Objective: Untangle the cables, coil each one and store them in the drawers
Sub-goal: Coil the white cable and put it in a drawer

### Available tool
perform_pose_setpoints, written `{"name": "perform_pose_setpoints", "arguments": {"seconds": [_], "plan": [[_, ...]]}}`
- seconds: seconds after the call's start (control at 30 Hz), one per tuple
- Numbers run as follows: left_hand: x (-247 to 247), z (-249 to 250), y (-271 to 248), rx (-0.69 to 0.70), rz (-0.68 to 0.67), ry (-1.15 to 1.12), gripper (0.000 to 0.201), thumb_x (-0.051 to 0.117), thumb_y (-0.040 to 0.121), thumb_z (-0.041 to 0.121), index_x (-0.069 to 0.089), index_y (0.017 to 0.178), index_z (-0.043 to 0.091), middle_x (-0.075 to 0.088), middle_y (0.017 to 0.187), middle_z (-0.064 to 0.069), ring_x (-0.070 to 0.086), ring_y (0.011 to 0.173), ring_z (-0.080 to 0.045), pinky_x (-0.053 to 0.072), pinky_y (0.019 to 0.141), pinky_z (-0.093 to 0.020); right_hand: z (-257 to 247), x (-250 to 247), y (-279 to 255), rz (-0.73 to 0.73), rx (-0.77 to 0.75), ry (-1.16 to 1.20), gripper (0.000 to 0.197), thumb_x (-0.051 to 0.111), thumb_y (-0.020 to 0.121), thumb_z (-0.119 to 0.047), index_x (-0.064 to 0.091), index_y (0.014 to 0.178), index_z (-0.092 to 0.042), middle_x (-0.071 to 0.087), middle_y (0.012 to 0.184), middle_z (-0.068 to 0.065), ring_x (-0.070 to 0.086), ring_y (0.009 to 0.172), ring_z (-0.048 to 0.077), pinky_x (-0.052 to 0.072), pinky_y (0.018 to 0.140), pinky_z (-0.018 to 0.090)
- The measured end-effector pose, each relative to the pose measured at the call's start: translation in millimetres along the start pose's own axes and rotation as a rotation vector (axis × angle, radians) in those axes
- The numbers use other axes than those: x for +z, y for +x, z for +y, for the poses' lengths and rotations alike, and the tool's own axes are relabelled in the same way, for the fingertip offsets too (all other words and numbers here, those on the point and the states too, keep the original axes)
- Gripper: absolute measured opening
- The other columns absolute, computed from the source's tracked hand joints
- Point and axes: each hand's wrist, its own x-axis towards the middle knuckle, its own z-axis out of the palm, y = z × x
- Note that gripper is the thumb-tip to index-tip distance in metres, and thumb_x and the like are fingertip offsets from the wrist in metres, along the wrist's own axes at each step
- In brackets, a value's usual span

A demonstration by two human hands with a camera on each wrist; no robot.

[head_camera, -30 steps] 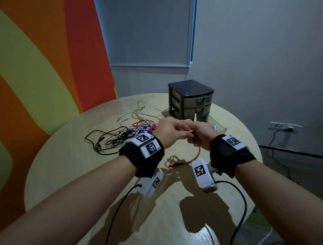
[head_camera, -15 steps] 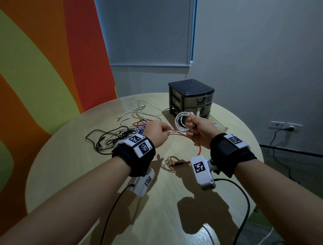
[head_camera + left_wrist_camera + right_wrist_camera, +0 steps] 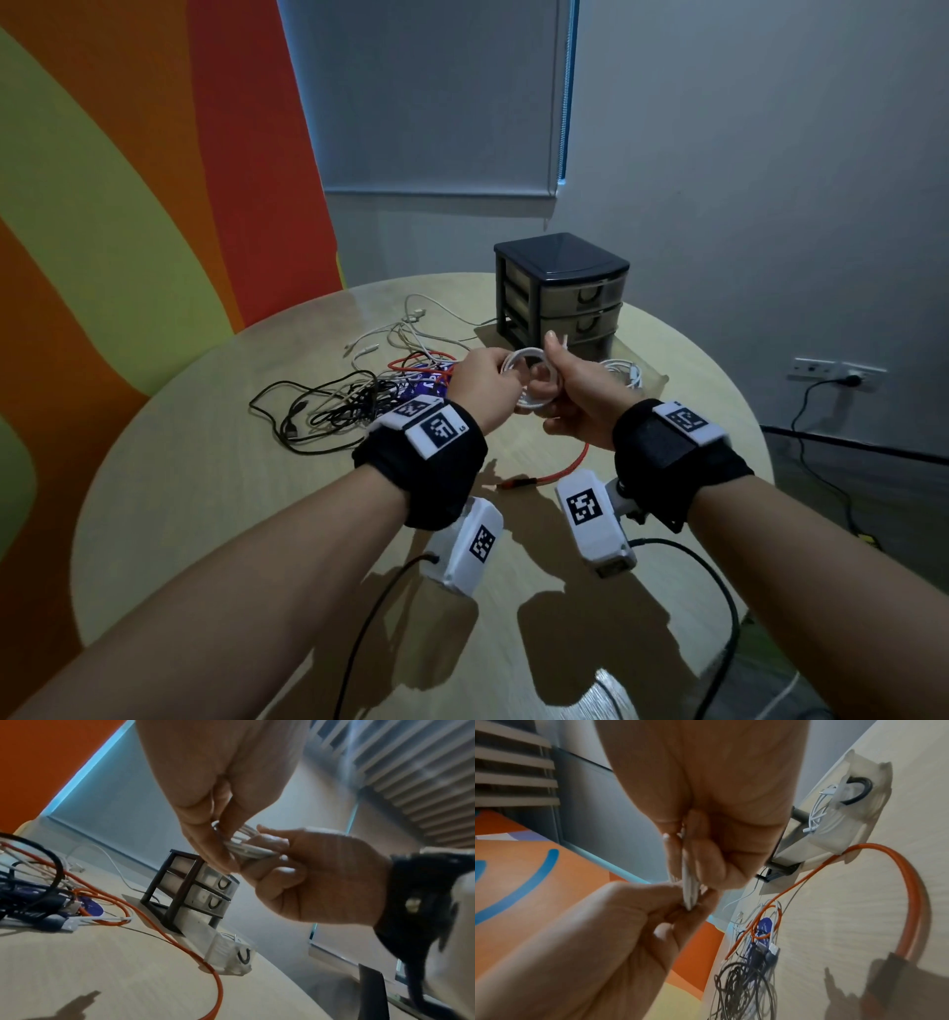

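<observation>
Step in hand: coiling white cable (image 3: 531, 380), held above bench (image 3: 205, 462) in front of drawer unit (image 3: 562, 293). R hand (image 3: 580, 395) has its grip closed round the coil bundle; L hand (image 3: 482, 385) pinches the strands opposite. Next, prob.: tuck the loose end, then drop coil into a drawer. Bottom drawer (image 3: 228, 955) pulled out, one white coil (image 3: 818, 809) already inside; upper two shut, contents unclear. Tangle (image 3: 354, 401) w/ orange cable (image 3: 180, 939) not yet sorted.
</observation>
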Motion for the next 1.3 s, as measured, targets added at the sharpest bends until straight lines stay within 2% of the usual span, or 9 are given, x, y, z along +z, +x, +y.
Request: {"name": "perform_pose_setpoints", "arguments": {"seconds": [0.13,0.3,0.4,0.5,0.57,0.67,0.93,1.1,1.3], "plan": [[3.1,-3.8,-7.4,0.078,0.081,0.163,0.023,0.046,0.093,0.006,0.068,0.102,0.007,0.067,0.096,-0.01,0.054,0.083,-0.015,0.032,0.062,-0.016,1.6,-0.2,-1.2,-0.116,0.059,-0.054,0.057,0.02,0.098,-0.055,0.041,0.062,-0.017,0.031,0.05,-0.005,0.022,0.045,0.01,0.021,0.041,0.02],[8.7,-6.6,-10.0,0.093,0.122,0.167,0.025,0.042,0.094,0.005,0.065,0.104,0.006,0.066,0.099,-0.011,0.058,0.09,-0.021,0.032,0.064,-0.014,-3.3,0.7,-3.0,-0.113,0.087,-0.14,0.068,0.012,0.095,-0.062,0.041,0.054,-0.016,0.033,0.052,-0.002,0.025,0.042,0.01,0.025,0.039,0.019],[5.7,-3.1,-8.0,0.095,0.159,0.135,0.025,0.044,0.091,0.002,0.067,0.1,0.006,0.067,0.094,-0.012,0.058,0.084,-0.023,0.039,0.065,-0.02,-2.8,3.2,-2.3,-0.097,0.048,-0.061,0.058,0.018,0.096,-0.058,0.048,0.071,-0.015,0.036,0.056,-0.002,0.031,0.045,0.009,0.028,0.042,0.019],[4.7,-1.1,-3.1,0.066,0.19,0.089,0.027,0.045,0.091,0.003,0.061,0.112,0.008,0.066,0.102,-0.016,0.062,0.092,-0.03,0.054,0.075,-0.036,-2.9,6.8,-3.6,-0.044,-0.012,-0.034,0.032,0.042,0.097,-0.041,0.052,0.087,-0.012,0.043,0.059,0.0,0.036,0.043,0.008,0.034,0.041,0.019],[3.8,0.4,-1.6,0.002,0.177,0.072,0.03,0.047,0.091,0.005,0.053,0.121,0.009,0.063,0.108,-0.016,0.062,0.096,-0.032,0.055,0.078,-0.043,-2.1,9.3,-4.8,-0.007,-0.059,-0.069,0.018,0.048,0.096,-0.023,0.055,0.089,-0.008,0.046,0.064,0.003,0.037,0.044,0.009,0.038,0.042,0.019],[0.6,0.8,2.1,0.0,0.153,0.14,0.023,0.046,0.091,0.005,0.063,0.107,0.005,0.067,0.101,-0.016,0.063,0.092,-0.033,0.055,0.078,-0.044,0.5,11.5,-4.1,0.059,-0.139,-0.094,0.021,0.04,0.1,-0.011,0.047,0.079,-0.01,0.043,0.066,0.004,0.032,0.046,0.01,0.039,0.046,0.022],[-4.1,6.6,3.1,-0.022,0.033,0.095,0.022,0.045,0.091,0.006,0.064,0.102,0.007,0.065,0.099,-0.016,0.056,0.082,-0.028,0.043,0.068,-0.032,5.1,13.1,2.1,0.188,-0.216,-0.276,0.009,0.038,0.1,-0.012,0.045,0.096,-0.009,0.04,0.07,0.004,0.036,0.048,0.011,0.039,0.046,0.026],[-11.4,6.6,3.9,-0.077,-0.087,0.079,0.02,0.042,0.092,0.005,0.06,0.094,0.013,0.052,0.077,-0.004,0.045,0.064,-0.014,0.033,0.049,-0.023,4.5,9.3,-0.2,0.179,-0.253,-0.338,0.013,0.038,0.1,-0.014,0.048,0.105,-0.007,0.042,0.069,0.003,0.037,0.05,0.011,0.038,0.043,0.025],[-12.4,2.5,1.9,-0.109,-0.2,-0.175,0.024,0.037,0.097,0.005,0.056,0.089,0.015,0.051,0.082,-0.002,0.047,0.077,-0.014,0.043,0.065,-0.026,-2.2,3.2,-1.7,0.137,-0.157,-0.258,0.027,0.036,0.102,-0.026,0.053,0.084,-0.015,0.038,0.059,0.0,0.031,0.045,0.008,0.032,0.035,0.016]]}}
